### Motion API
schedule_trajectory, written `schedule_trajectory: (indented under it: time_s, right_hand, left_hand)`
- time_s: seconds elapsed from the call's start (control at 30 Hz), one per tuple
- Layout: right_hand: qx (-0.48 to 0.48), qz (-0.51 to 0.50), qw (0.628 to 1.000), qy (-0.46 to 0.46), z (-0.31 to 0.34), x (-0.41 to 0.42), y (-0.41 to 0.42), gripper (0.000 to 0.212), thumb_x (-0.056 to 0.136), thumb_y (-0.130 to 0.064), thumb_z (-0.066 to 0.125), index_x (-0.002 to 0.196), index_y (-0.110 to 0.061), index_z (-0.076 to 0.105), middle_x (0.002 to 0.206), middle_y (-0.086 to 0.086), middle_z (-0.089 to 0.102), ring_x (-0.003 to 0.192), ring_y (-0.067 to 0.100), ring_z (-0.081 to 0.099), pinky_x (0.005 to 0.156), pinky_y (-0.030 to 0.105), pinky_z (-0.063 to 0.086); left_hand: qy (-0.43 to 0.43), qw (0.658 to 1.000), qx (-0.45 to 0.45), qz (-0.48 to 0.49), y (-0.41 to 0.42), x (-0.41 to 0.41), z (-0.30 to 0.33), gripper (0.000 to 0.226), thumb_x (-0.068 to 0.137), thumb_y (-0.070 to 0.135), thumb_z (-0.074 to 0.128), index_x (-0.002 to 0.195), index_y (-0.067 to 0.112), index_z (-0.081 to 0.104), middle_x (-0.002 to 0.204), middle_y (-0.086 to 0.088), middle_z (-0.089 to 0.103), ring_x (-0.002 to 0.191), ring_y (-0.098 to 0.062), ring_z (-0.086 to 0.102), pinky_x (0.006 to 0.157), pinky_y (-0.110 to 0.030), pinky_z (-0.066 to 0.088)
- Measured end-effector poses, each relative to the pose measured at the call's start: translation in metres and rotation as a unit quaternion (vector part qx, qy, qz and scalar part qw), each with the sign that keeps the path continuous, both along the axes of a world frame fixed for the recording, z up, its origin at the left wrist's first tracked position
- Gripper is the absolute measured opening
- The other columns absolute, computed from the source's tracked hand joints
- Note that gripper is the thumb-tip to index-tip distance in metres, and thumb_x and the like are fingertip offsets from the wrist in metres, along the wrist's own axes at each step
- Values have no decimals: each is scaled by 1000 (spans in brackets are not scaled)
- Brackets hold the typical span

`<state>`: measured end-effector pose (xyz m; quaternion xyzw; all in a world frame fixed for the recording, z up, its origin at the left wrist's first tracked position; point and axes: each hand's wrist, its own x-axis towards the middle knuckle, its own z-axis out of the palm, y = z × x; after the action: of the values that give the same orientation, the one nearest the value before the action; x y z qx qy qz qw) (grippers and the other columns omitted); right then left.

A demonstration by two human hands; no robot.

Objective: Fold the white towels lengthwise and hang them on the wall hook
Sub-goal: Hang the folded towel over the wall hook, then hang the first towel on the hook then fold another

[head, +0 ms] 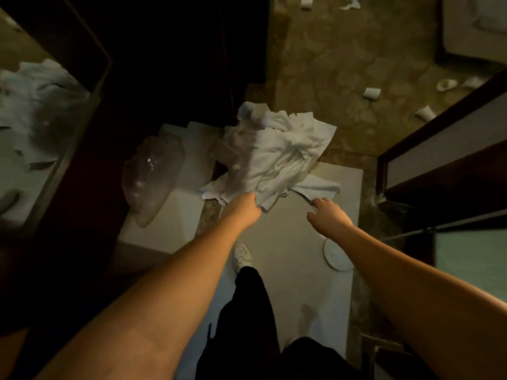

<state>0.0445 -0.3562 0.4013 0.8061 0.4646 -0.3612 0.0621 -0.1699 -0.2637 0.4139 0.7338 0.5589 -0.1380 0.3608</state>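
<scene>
Left hand (244, 208) grips the near edge of the crumpled white towels (271, 152), heaped on the floor at the far end of the pale mat (288, 220). Right hand (327, 215) hovers beside them, fingers loosely spread, holding nothing.

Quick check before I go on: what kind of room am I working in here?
Probably a hotel room entry beside a bathroom: patterned carpet, a heap of white towels gripped by the left hand, and a pale bath mat underfoot.
</scene>
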Motion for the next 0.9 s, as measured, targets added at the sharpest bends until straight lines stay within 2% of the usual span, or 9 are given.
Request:
schedule_trajectory:
  time_s: [0.17, 0.43, 0.57, 0.73, 0.9]
  right_hand:
    - [-32, -32, 999, 9, -49, 14, 85, 52, 100, -30, 49, 148, -14, 45, 152, 11, 43, 134, 34, 46, 106, 43, 43]
    - [-9, -63, 998, 5, -156, 69, 201, 52, 98, -28, 53, 147, -11, 42, 149, 13, 42, 135, 33, 42, 108, 44, 38]
    - [21, -77, 997, 9, -225, 110, 258, 60, 97, -30, 58, 150, -9, 40, 151, 17, 40, 137, 36, 39, 109, 42, 36]
    - [40, -93, 995, 22, -321, 161, 317, 67, 98, -39, 59, 153, -11, 35, 156, 15, 35, 140, 35, 38, 110, 44, 37]
    - [58, -195, 978, 42, -406, 214, 361, 76, 97, -46, 59, 157, -10, 29, 161, 16, 30, 144, 37, 36, 113, 43, 34]
  left_hand:
    - [-10, 999, -23, -43, 99, 29, -53, 40, 100, 22, 49, 138, 7, 50, 142, -20, 49, 122, -40, 54, 94, -41, 47]
    - [-17, 996, -16, -84, 215, 99, -165, 34, 97, 21, 50, 128, 7, 51, 135, -16, 48, 118, -36, 52, 95, -41, 46]
    - [-21, 994, -3, -108, 261, 148, -234, 46, 97, 26, 52, 139, 8, 43, 143, -14, 41, 129, -35, 42, 104, -44, 40]
    - [-22, 992, 43, -120, 308, 208, -329, 57, 95, 32, 54, 145, 12, 37, 153, -10, 32, 136, -33, 35, 105, -43, 35]
    - [-42, 986, 87, -137, 346, 260, -415, 62, 98, 45, 51, 150, 14, 34, 159, -10, 29, 141, -34, 31, 109, -45, 33]
